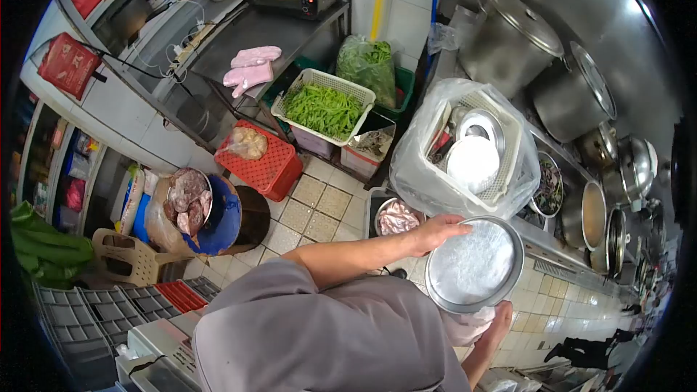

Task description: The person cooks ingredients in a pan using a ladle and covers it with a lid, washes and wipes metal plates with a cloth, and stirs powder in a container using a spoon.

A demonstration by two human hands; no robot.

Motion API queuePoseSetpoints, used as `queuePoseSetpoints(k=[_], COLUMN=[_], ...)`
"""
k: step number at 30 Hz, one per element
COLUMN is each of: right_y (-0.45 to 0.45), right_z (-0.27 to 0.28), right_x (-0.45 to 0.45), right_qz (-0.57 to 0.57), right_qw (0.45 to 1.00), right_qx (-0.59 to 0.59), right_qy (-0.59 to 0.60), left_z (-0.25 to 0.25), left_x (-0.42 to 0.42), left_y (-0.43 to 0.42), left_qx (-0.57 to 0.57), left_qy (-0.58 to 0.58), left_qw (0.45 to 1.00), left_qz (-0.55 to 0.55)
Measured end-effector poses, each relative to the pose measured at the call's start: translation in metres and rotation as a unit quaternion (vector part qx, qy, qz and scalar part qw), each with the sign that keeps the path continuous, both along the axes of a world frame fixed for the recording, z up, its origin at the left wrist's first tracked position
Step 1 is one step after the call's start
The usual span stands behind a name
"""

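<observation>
A round, shallow metal pan [473, 265] is held in front of the body, right of centre, its flat inside facing up. My left hand [441, 235] grips the pan's upper left rim, thumb over the edge. Below the pan's lower right edge is my right hand [498, 324], its fingers closed beside a pinkish-white cloth or bag [468, 327]; whether it also touches the pan is unclear. Just above the pan sits a white basket [514, 167] in clear plastic, holding bowls and a white plate [473, 162].
Large metal pots [508, 40] line the counter at the right. Leafy greens fill a basket [324, 109] behind a red crate [263, 167]. A container of meat [398, 218] stands near my left forearm. Another person [592, 352] is at the lower right.
</observation>
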State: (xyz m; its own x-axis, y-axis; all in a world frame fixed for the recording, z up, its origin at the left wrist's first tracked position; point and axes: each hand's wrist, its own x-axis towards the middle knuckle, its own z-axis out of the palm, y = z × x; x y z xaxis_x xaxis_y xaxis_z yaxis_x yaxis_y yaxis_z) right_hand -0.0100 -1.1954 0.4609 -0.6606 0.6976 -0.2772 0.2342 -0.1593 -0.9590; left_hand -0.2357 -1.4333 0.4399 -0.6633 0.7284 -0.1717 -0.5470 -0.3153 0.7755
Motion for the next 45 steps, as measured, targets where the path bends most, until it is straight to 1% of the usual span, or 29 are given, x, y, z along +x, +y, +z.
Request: queuePoseSetpoints(k=[1, 2, 4, 5, 6, 7, 8, 9, 10, 12, 13, 15, 17, 20, 21, 23, 25, 28, 31, 33, 34, 35, 37, 39, 40, 41, 42, 43, 45], right_y=[0.006, 0.014, 0.005, 0.016, 0.026, 0.052, 0.061, 0.077, 0.097, 0.136, 0.159, 0.205, 0.244, 0.287, 0.298, 0.327, 0.358, 0.415, 0.486, 0.531, 0.553, 0.572, 0.598, 0.618, 0.623, 0.628, 0.631, 0.634, 0.648], right_z=[-0.002, -0.005, 0.018, 0.016, 0.008, -0.024, -0.025, -0.021, -0.035, -0.039, -0.036, -0.043, -0.037, -0.040, -0.041, -0.043, -0.045, -0.063, -0.064, -0.039, -0.040, -0.041, -0.050, -0.049, -0.051, -0.053, -0.056, -0.060, -0.080], right_x=[0.012, 0.025, 0.023, 0.029, 0.042, 0.060, 0.074, 0.089, 0.106, 0.146, 0.166, 0.205, 0.242, 0.291, 0.304, 0.329, 0.354, 0.375, 0.401, 0.418, 0.429, 0.446, 0.478, 0.519, 0.534, 0.546, 0.560, 0.574, 0.598], right_qz=[0.079, 0.095, 0.096, 0.089, 0.036, 0.025, -0.032, -0.041, -0.059, -0.102, -0.145, -0.100, -0.135, -0.173, -0.187, -0.215, -0.240, -0.280, -0.311, -0.369, -0.377, -0.383, -0.479, -0.494, -0.536, -0.575, -0.585, -0.608, -0.641], right_qw=[0.992, 0.976, 0.928, 0.927, 0.959, 0.920, 0.941, 0.951, 0.956, 0.951, 0.947, 0.963, 0.963, 0.963, 0.957, 0.948, 0.951, 0.935, 0.916, 0.905, 0.897, 0.893, 0.857, 0.862, 0.843, 0.818, 0.810, 0.791, 0.760], right_qx=[0.096, 0.160, 0.300, 0.296, 0.222, 0.326, 0.296, 0.243, 0.195, 0.204, 0.194, 0.178, 0.141, 0.091, 0.091, 0.090, 0.036, 0.045, 0.071, -0.062, -0.019, -0.014, 0.030, -0.007, -0.019, -0.027, -0.026, -0.066, -0.105], right_qy=[-0.019, -0.109, -0.199, -0.212, -0.175, -0.215, -0.163, -0.186, -0.210, -0.207, -0.211, -0.174, -0.185, -0.183, -0.200, -0.216, -0.191, -0.215, -0.244, -0.202, -0.231, -0.237, -0.186, -0.107, -0.050, 0.008, 0.016, 0.015, 0.023], left_z=[0.000, 0.000, 0.002, -0.016, -0.005, -0.007, 0.005, 0.030, 0.002, 0.022, 0.031, 0.041, 0.052, 0.058, 0.056, 0.053, 0.055, 0.047, 0.043, 0.056, 0.061, 0.066, 0.082, 0.100, 0.103, 0.099, 0.093, 0.085, 0.065], left_x=[0.009, 0.017, 0.032, 0.029, 0.041, 0.044, 0.061, 0.073, 0.084, 0.128, 0.144, 0.173, 0.206, 0.240, 0.252, 0.278, 0.299, 0.321, 0.353, 0.380, 0.395, 0.410, 0.437, 0.477, 0.498, 0.522, 0.549, 0.581, 0.654], left_y=[0.008, 0.015, 0.035, 0.053, 0.069, 0.084, 0.107, 0.131, 0.159, 0.224, 0.251, 0.309, 0.369, 0.448, 0.472, 0.522, 0.577, 0.667, 0.759, 0.827, 0.864, 0.898, 0.968, 1.038, 1.070, 1.105, 1.142, 1.179, 1.256], left_qx=[-0.013, -0.016, -0.213, -0.153, -0.212, -0.177, -0.178, -0.145, -0.135, -0.109, -0.101, -0.054, -0.050, -0.035, -0.033, -0.037, -0.031, -0.021, -0.003, 0.010, 0.032, 0.050, 0.046, 0.036, 0.036, 0.065, 0.096, 0.102, 0.263], left_qy=[0.002, 0.002, 0.062, 0.048, 0.082, 0.042, 0.063, 0.071, 0.153, 0.189, 0.198, 0.211, 0.213, 0.197, 0.199, 0.269, 0.265, 0.178, 0.185, 0.180, 0.197, 0.216, 0.257, 0.332, 0.337, 0.397, 0.455, 0.461, 0.509], left_qw=[1.000, 0.999, 0.975, 0.985, 0.973, 0.978, 0.980, 0.979, 0.975, 0.971, 0.964, 0.955, 0.946, 0.916, 0.910, 0.878, 0.867, 0.843, 0.807, 0.797, 0.778, 0.759, 0.738, 0.700, 0.692, 0.658, 0.620, 0.608, 0.591], left_qz=[-0.011, -0.029, 0.009, -0.065, -0.040, -0.097, -0.069, -0.123, -0.092, -0.102, -0.144, -0.204, -0.240, -0.348, -0.363, -0.395, -0.421, -0.508, -0.560, -0.576, -0.596, -0.612, -0.622, -0.631, -0.638, -0.636, -0.632, -0.638, -0.568])
